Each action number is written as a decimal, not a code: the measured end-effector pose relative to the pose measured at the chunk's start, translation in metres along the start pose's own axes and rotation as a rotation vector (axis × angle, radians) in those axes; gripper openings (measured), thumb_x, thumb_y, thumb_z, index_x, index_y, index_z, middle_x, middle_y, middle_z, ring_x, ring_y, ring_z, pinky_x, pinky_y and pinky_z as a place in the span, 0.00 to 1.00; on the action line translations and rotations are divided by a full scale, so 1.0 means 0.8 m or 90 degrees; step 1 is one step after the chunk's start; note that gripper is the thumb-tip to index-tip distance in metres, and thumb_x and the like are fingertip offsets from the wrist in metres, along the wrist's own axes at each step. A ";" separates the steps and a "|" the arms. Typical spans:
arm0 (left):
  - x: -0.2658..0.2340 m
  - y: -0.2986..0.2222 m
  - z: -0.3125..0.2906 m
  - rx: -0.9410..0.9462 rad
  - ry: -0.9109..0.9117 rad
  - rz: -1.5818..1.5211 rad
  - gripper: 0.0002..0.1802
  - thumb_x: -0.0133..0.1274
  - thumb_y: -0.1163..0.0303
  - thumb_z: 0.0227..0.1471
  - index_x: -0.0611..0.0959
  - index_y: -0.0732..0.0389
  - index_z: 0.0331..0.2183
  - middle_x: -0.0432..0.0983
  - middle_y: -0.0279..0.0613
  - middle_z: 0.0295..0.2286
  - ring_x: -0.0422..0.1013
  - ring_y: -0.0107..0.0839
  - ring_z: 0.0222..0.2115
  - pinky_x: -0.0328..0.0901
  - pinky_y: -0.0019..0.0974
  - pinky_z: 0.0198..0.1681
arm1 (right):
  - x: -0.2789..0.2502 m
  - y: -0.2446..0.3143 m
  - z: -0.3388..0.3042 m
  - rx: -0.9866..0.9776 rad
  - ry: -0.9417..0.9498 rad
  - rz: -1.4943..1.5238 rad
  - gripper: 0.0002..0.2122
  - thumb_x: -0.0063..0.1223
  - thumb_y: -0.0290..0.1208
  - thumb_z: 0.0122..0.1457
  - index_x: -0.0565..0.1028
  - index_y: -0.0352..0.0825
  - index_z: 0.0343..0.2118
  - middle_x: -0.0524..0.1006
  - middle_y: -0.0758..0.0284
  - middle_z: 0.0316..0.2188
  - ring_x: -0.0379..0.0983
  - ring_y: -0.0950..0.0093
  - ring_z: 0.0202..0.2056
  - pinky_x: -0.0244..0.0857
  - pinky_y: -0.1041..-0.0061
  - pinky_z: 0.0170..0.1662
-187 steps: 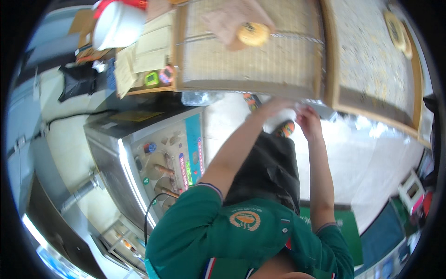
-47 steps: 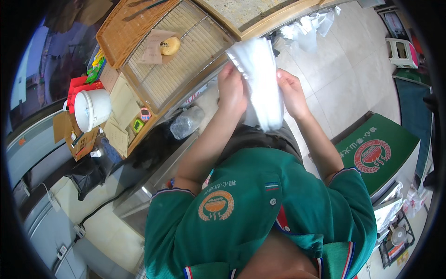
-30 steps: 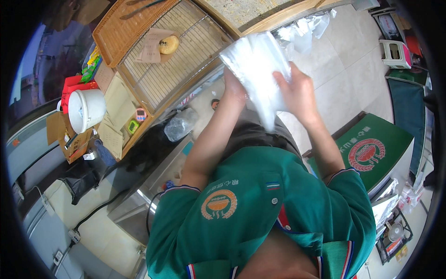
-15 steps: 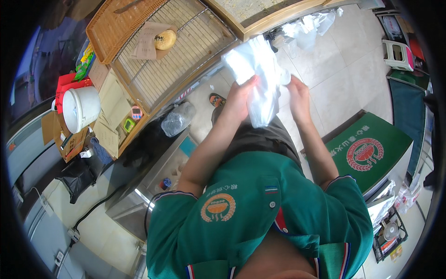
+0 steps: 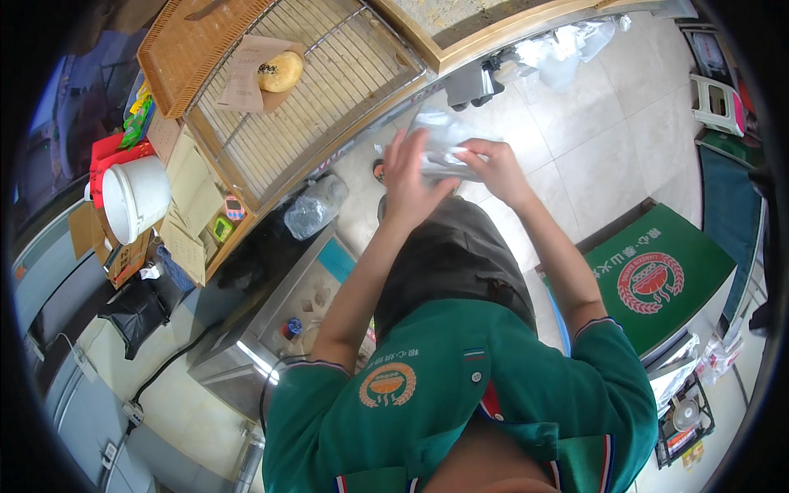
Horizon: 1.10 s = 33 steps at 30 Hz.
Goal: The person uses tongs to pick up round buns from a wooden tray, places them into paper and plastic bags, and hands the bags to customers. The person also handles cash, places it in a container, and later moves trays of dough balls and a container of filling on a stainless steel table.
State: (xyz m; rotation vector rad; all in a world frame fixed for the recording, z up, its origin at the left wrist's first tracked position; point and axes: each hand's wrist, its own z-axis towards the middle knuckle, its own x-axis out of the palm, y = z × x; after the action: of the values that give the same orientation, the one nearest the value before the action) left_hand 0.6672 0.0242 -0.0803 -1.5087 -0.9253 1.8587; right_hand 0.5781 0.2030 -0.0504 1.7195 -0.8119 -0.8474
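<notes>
A bunched, clear plastic bag (image 5: pixel 446 135) is between my two hands, in front of my waist and partly smeared by motion. My left hand (image 5: pixel 411 182) grips its left side, fingers up along the plastic and thumb toward the middle. From the right, my right hand (image 5: pixel 497 171) pinches the other side between thumb and fingers. To the upper left, a round bun (image 5: pixel 280 72) with dark specks on top rests on a brown paper bag (image 5: pixel 243 76), which lies on a wire rack (image 5: pixel 312 90), apart from both hands.
A wicker tray (image 5: pixel 177 62) adjoins the rack. A white bucket (image 5: pixel 136 200), paper sheets (image 5: pixel 193 189) and small timers (image 5: pixel 223 228) stand at the left. Plastic bags (image 5: pixel 567 49) hang off the counter edge. A green-topped box (image 5: pixel 657 271) stands at my right.
The plastic bag has gone from long and hanging down to a shorter bunch. My right hand has come left onto it; my left hand has shifted slightly down and left.
</notes>
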 end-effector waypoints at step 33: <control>0.086 0.165 0.052 -0.227 -0.129 0.128 0.09 0.51 0.79 0.42 0.80 0.65 0.31 0.79 0.48 0.29 0.74 0.46 0.31 0.68 0.44 0.40 | 0.066 -0.158 0.142 -0.172 -0.369 -0.359 0.05 0.61 0.25 0.51 0.80 0.33 0.30 0.78 0.62 0.26 0.74 0.65 0.28 0.67 0.71 0.30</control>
State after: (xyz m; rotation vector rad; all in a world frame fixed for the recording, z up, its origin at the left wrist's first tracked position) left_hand 0.6122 -0.0074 -0.2209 -1.6935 -1.2978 2.1038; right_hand 0.5259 0.1367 -0.2073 1.4831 -0.5344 -1.8086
